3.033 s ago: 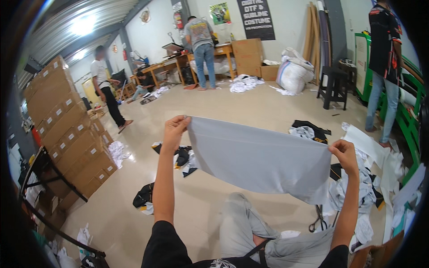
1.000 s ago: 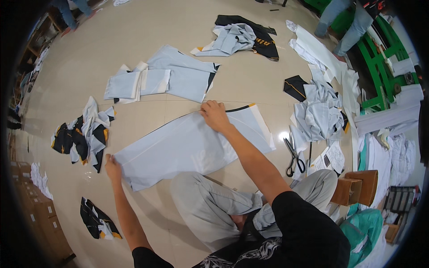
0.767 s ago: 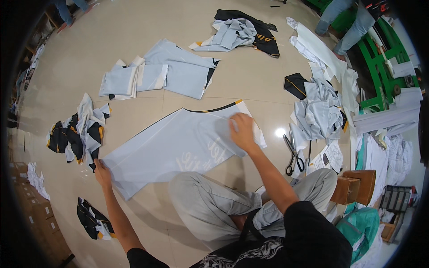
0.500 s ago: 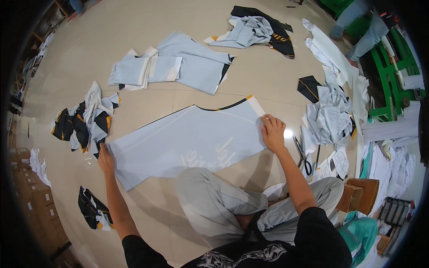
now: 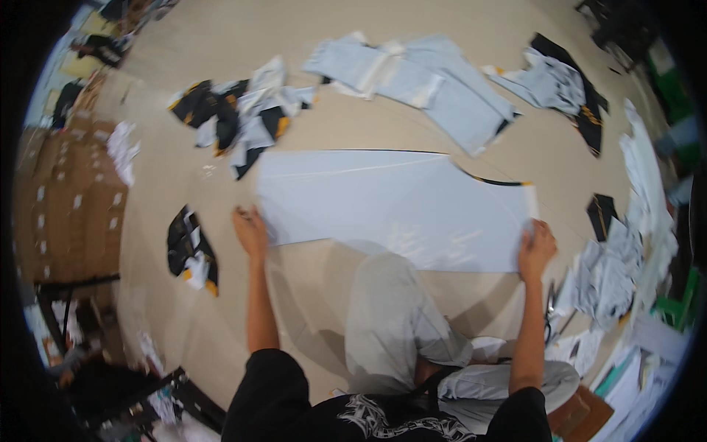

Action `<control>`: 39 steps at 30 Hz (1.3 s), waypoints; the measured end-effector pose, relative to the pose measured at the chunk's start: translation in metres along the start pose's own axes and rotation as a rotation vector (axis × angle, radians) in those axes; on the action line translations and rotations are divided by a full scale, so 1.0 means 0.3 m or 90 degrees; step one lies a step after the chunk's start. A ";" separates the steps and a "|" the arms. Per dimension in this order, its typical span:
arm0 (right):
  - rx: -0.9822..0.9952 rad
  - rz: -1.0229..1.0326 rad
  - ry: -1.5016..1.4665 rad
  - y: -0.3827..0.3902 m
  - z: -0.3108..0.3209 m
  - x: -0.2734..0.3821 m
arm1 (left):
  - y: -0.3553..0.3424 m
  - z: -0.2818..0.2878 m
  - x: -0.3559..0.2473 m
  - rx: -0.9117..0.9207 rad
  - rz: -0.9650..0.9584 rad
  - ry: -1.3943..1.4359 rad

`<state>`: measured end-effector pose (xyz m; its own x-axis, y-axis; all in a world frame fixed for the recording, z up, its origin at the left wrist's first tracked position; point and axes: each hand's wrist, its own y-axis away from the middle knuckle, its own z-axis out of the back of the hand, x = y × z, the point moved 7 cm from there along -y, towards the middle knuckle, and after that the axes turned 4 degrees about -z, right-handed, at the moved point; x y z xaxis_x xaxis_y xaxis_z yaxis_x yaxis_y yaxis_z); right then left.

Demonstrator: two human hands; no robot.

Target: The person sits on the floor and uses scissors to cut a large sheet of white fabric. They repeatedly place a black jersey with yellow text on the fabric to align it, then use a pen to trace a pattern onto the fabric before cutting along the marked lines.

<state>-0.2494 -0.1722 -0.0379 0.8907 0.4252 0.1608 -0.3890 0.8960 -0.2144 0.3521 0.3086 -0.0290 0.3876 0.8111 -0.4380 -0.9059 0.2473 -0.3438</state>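
Observation:
A pale grey-blue cut fabric panel [image 5: 353,195] with black and yellow trim along its curved far edge lies spread on the floor in front of my knees. Faint white lettering marks its near part. Just off the panel's left edge is my left hand [image 5: 252,232], its fingers apart and nothing seen in them. My right hand [image 5: 537,252] is at the right end, thumb and fingers closed on the panel's edge. The picture is slightly blurred.
Folded grey-blue panels [image 5: 401,74] lie beyond, with black and grey fabric bundles [image 5: 239,107] to their left. A smaller black bundle [image 5: 190,250] sits left of me. Scissors [image 5: 549,313] and crumpled grey cloth [image 5: 607,272] are at right. Cardboard boxes [image 5: 77,199] stand far left.
The view has swung left, shifting the scene rightward and turning it. My left hand has come off the panel's left edge; my right hand stays at its right end.

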 end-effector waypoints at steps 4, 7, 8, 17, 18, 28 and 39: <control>0.011 -0.023 0.039 0.020 0.026 -0.049 | 0.324 0.052 -0.034 0.088 0.119 0.050; 0.021 -0.010 0.048 0.017 0.028 -0.072 | 0.393 0.090 -0.116 0.049 0.061 -0.102; 0.025 -0.012 0.051 0.019 0.033 -0.082 | 0.389 0.094 -0.109 0.069 0.067 -0.077; 0.025 -0.036 0.015 0.092 0.065 -0.169 | 0.251 0.127 0.022 0.193 -0.016 -0.075; 0.017 -0.046 0.004 0.080 0.067 -0.181 | 0.243 0.121 0.045 0.179 -0.023 -0.070; -0.004 -0.136 -0.102 -0.185 -0.017 -0.140 | 0.079 -0.265 -0.703 0.142 -0.313 0.182; 0.215 -0.295 -0.509 -0.342 -0.052 -0.184 | 0.412 -0.634 -1.579 0.438 -0.534 0.124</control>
<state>-0.2550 -0.2897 -0.0399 0.5991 -0.1269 0.7906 -0.1993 0.9326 0.3008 0.0891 -0.1458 -0.0219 0.8895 0.1646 -0.4262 -0.2203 0.9718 -0.0846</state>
